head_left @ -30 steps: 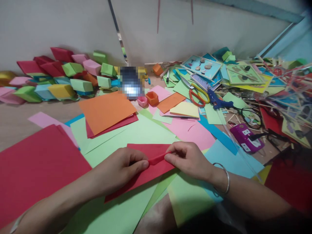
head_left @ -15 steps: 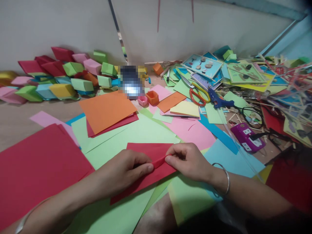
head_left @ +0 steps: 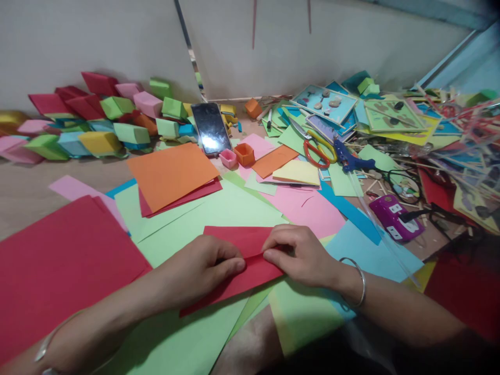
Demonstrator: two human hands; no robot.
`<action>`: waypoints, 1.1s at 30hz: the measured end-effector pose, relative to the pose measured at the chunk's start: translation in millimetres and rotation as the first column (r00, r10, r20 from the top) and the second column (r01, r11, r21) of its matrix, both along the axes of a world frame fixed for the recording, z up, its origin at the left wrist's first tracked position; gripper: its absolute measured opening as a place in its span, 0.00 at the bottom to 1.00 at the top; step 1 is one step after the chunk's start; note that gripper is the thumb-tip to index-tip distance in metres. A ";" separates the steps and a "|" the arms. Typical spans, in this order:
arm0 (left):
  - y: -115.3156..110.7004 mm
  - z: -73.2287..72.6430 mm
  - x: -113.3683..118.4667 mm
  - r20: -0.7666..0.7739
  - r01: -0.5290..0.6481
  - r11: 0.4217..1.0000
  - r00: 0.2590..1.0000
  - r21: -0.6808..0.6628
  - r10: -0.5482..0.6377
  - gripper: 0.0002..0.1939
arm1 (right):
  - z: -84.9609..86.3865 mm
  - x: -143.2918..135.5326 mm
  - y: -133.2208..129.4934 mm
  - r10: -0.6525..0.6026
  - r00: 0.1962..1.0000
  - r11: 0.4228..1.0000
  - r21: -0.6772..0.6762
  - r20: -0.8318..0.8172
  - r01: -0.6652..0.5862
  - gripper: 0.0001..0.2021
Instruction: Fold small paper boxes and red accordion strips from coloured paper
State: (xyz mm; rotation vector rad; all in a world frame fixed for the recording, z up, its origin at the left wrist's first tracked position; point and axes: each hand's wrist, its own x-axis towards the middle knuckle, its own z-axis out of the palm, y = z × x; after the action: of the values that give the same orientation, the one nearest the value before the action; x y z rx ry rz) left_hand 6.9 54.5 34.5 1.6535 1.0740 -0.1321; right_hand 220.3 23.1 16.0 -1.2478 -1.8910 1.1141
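Observation:
A piece of red paper (head_left: 250, 276) with a raised crease across its middle lies over light green sheets (head_left: 175, 229). My left hand (head_left: 214, 263) pinches the crease from the left, thumb on top. From the right, my right hand (head_left: 291, 255) grips the same crease between thumb and fingers, a short gap from the left one. The fingers hide both ends of the fold.
Large red sheets (head_left: 66, 276) lie at the left, orange paper (head_left: 172, 174) behind. Folded paper boxes (head_left: 117, 108), a phone (head_left: 211, 127), scissors (head_left: 318, 151), a blue glue gun (head_left: 349, 158) and a purple power strip (head_left: 396, 217) sit farther back.
The crease between my hands looks flatter and straighter. The red paper's lower left corner has shifted slightly up, and my hands have moved very little.

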 end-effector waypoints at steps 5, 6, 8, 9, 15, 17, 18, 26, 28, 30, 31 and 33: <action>9.8 5.0 -15.5 -0.053 -0.020 0.999 0.998 0.036 0.022 0.20 | -5.2 8.9 6.4 -0.005 0.999 0.998 0.056 0.043 0.002 0.09; 11.7 5.6 -18.7 -0.062 -0.014 0.999 0.998 0.050 0.017 0.20 | -6.2 10.0 7.2 0.001 0.998 0.998 0.069 0.057 -0.005 0.09; 15.3 5.0 -25.1 -0.071 0.002 0.996 0.998 0.087 0.004 0.20 | -7.6 11.6 8.4 -0.007 0.997 0.996 0.087 0.081 0.000 0.09; 17.2 3.9 -28.2 -0.072 0.004 0.993 0.997 0.117 0.005 0.19 | -8.0 12.1 8.9 -0.015 0.996 0.996 0.087 0.092 0.006 0.10; 24.4 -5.7 -39.7 -0.097 -0.021 0.956 0.994 0.292 0.052 0.16 | -11.1 10.6 9.4 -0.028 0.986 0.992 0.126 0.166 0.007 0.09; 24.5 -7.0 -39.7 -0.117 -0.010 0.946 0.992 0.324 0.050 0.13 | -13.4 8.9 8.6 -0.024 0.983 0.987 0.162 0.183 -0.006 0.09; 24.3 -7.2 -39.3 -0.136 -0.002 0.939 0.989 0.344 0.052 0.13 | -14.6 8.2 8.1 -0.023 0.982 0.983 0.182 0.188 -0.012 0.09; 23.2 -4.1 -32.5 -0.305 0.154 0.909 0.952 0.387 -0.032 0.13 | -22.1 7.4 6.8 -0.022 0.944 0.925 0.366 0.328 -0.106 0.08; 21.7 -3.1 -29.5 -0.364 0.184 0.891 0.931 0.415 -0.022 0.10 | -23.5 7.0 6.0 -0.031 0.910 0.898 0.411 0.413 -0.156 0.10; 20.0 -2.8 -27.1 -0.430 0.212 0.864 0.903 0.456 0.006 0.06 | -24.9 6.2 5.0 -0.069 0.864 0.875 0.445 0.500 -0.188 0.13; 19.4 -2.9 -26.4 -0.451 0.224 0.853 0.892 0.472 0.016 0.05 | -25.5 5.7 4.5 -0.088 0.843 0.867 0.457 0.531 -0.197 0.14; 18.7 -3.3 -26.0 -0.465 0.240 0.840 0.885 0.487 0.016 0.05 | -26.5 5.0 3.6 -0.114 0.814 0.855 0.473 0.569 -0.211 0.14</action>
State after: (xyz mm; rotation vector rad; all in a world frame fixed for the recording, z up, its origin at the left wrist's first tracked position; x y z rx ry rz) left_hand -19.1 73.1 31.2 2.2701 1.4550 -0.3382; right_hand 225.3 26.7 -10.5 -1.2970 -2.4625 0.1658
